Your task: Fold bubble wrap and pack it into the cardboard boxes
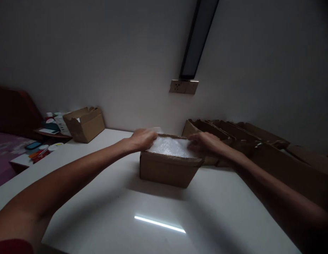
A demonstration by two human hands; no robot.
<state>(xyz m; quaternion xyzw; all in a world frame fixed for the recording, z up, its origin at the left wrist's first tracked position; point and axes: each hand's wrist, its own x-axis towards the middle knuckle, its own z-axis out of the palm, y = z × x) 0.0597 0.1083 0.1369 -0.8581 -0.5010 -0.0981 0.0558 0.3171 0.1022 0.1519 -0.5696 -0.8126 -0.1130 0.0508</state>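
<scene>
An open cardboard box (165, 171) stands upright on the white table (111, 208), with a sheet of clear bubble wrap (169, 146) lying across its opening. My left hand (144, 138) is at the box's left rim, its fingers closed on the bubble wrap, and a bit of the sheet sticks up behind them. At the right rim, my right hand (202, 143) pinches the other side of the sheet; its fingertips are dark and slightly blurred. Whatever lies under the wrap is hidden.
Several open cardboard boxes (248, 139) crowd the table's right side. Another cardboard box (87, 123) sits at the back left corner. Beyond the left edge, a low stand (22, 160) holds small items. A socket plate (184, 86) is on the wall under a dark panel (199, 38).
</scene>
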